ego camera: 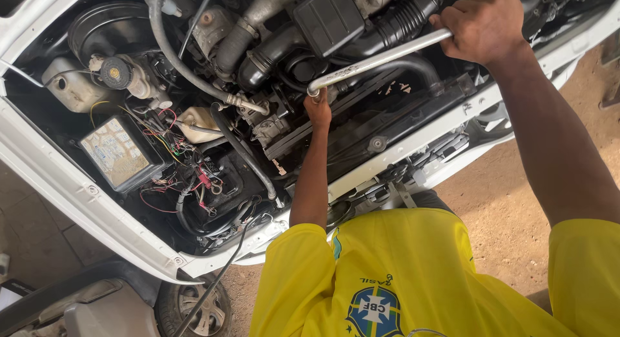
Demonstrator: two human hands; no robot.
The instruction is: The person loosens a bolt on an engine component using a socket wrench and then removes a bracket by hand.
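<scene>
White car engine bay (194, 136) open, hoses + wiring packed in. Long silver L-shaped wrench (381, 58) lying across top of bay, over black intake hose (400, 20). Right hand (481, 27) clamped round far end of handle, left hand (318, 111) closed at bent socket end. Looks steel: stiff, fairly heavy, prob slick; best gripped far out on handle for leverage

Materials and finish, engine bay inspection.
Long wrench (381, 58): bright smooth metal, glossy, running from centre toward 1 o'clock. Ribbed intake hose (403, 20) at 12 o'clock: matt black rubber. Fuse box lid (116, 153) at 9 o'clock: dusty, dull plastic. Shirt (400, 272) at 6 o'clock: smooth yellow cloth. Ground (510, 214) at 4 o'clock: rough dirt.
</scene>
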